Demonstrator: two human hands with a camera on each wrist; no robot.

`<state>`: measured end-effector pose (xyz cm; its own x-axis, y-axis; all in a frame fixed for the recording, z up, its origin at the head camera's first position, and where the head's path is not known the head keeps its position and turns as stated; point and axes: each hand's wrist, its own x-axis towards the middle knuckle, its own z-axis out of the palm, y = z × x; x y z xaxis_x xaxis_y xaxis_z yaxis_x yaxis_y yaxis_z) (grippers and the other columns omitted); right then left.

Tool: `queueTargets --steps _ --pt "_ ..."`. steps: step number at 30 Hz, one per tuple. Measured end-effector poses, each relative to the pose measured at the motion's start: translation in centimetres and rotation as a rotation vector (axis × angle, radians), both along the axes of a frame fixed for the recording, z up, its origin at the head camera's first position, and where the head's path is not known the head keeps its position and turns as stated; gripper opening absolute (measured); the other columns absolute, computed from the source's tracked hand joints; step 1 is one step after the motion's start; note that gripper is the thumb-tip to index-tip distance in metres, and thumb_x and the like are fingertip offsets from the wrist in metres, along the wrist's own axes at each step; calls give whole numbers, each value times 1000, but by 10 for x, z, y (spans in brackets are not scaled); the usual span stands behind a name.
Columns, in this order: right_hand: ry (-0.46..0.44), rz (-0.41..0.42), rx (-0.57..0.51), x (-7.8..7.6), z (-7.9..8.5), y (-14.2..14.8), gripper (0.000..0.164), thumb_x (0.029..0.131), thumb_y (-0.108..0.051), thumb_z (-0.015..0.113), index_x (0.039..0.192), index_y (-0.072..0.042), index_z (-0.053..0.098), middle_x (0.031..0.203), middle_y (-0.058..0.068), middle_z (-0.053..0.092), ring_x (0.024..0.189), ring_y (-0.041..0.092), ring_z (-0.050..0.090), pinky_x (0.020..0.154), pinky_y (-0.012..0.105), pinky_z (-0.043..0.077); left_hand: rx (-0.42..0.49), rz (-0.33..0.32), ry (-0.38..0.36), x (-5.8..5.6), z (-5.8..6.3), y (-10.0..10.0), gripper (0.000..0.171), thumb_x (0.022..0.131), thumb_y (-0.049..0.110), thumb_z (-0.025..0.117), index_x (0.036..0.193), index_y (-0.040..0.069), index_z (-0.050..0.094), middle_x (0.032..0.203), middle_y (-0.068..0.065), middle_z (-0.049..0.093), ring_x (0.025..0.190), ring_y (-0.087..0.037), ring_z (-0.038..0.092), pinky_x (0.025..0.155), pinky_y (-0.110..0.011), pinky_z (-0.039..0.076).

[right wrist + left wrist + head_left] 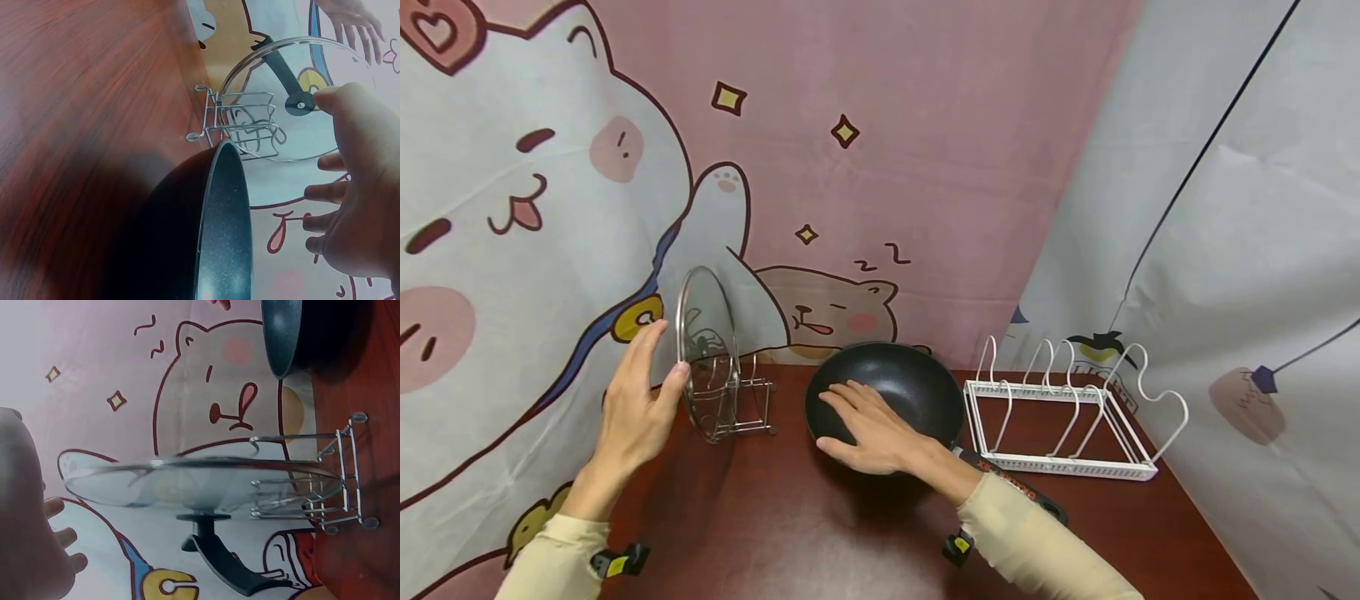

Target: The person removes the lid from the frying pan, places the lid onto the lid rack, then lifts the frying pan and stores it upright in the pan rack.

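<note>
A glass lid (706, 350) with a metal rim stands upright in a small silver wire rack (752, 404). Its dark handle (228, 559) faces left, away from the wok. My left hand (636, 408) is beside the lid, fingers extended and holding nothing; the left wrist view shows a gap between fingers and lid. A black wok (910, 392) sits on the table, its long handle (1022, 492) pointing to the front right and partly hidden by my right sleeve. Over the wok's bowl hovers my right hand (876, 433), fingers spread, with nothing in its grasp.
Right of the wok stands a white metal rack (1060, 462) with several curved upright dividers. A dark red wooden table (790, 525) lies beneath everything. Behind it hangs a cartoon-print cloth (940, 167), and a pale cloth (1247, 250) borders the right side.
</note>
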<state>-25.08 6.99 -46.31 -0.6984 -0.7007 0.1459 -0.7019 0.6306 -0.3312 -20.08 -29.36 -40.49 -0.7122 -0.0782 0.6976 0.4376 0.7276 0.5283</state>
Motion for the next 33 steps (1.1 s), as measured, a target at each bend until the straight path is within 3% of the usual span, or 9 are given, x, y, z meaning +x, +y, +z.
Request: queueTargets --steps 4,14,26,33 --pt "20 -5 1 3 2 9 79 114 -62 54 176 -17 37 184 10 37 176 38 27 143 59 23 -42 -23 56 1 5 8 68 104 24 69 168 9 51 173 -23 51 167 -51 39 138 -65 28" --pt "31 -26 17 9 8 30 79 113 -62 54 176 -17 37 183 12 39 175 40 29 143 61 24 -140 -90 120 1 13 30 68 100 22 69 165 9 55 172 -22 52 168 -51 36 143 -63 19" --pt "47 -39 6 18 6 58 77 113 -59 59 174 -15 41 180 12 44 172 40 35 141 62 27 -267 -164 105 5 13 59 64 104 33 69 163 11 58 171 -19 54 166 -50 40 139 -74 18" --pt "20 -66 14 27 5 74 78 113 -59 60 175 -16 40 182 14 41 173 42 33 142 61 25 -316 -222 59 6 3 80 65 105 34 73 165 14 57 173 -15 54 167 -45 41 143 -65 17"
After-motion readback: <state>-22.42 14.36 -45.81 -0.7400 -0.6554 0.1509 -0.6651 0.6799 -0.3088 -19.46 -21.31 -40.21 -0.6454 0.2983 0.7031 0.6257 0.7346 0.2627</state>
